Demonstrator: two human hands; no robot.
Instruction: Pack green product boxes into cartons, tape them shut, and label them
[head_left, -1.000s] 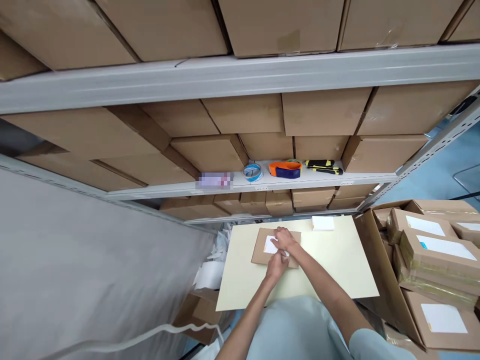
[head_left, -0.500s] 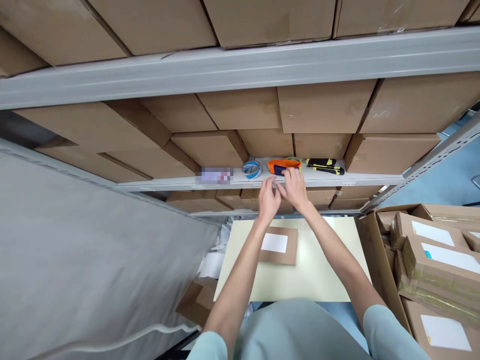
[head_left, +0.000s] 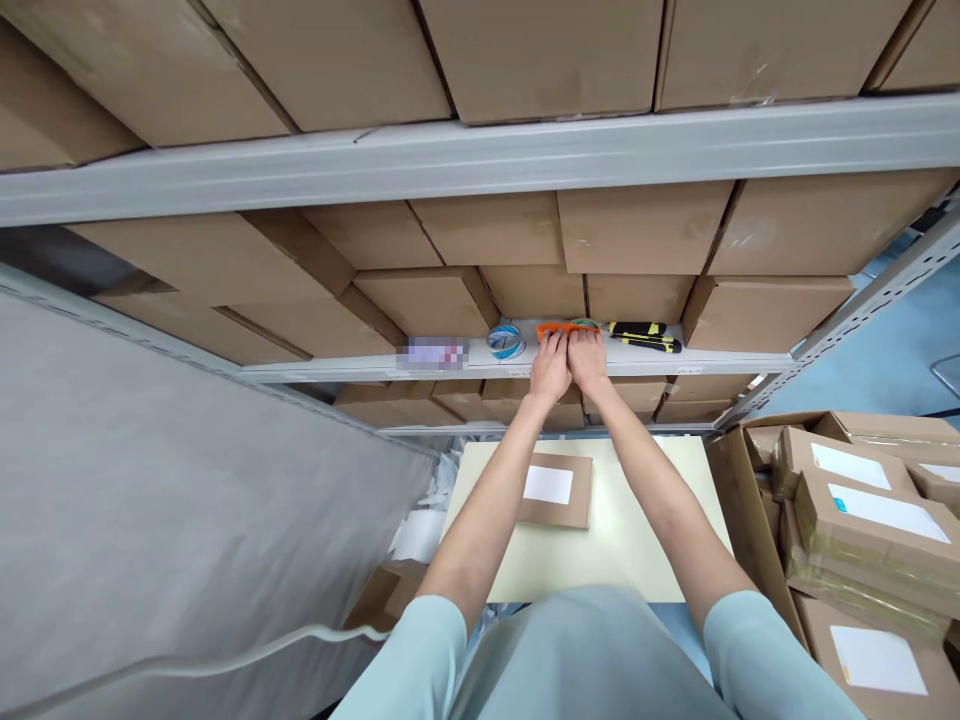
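Head view shows the left hand (head_left: 551,370) and right hand (head_left: 587,360) side by side at an orange, plastic-looking object (head_left: 553,327) on the grey metal shelf (head_left: 480,372), fingers hiding its front, so whether they grip it cannot be told. A sideways slip could knock the round blue-and-white tape roll (head_left: 507,351) or slim black-and-yellow tools (head_left: 637,328), near on either side, off the shelf.

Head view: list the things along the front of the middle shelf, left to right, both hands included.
Pixelated item → blue-and-white roll → left hand → right hand → yellow-and-black tools → cardboard box at the right end.
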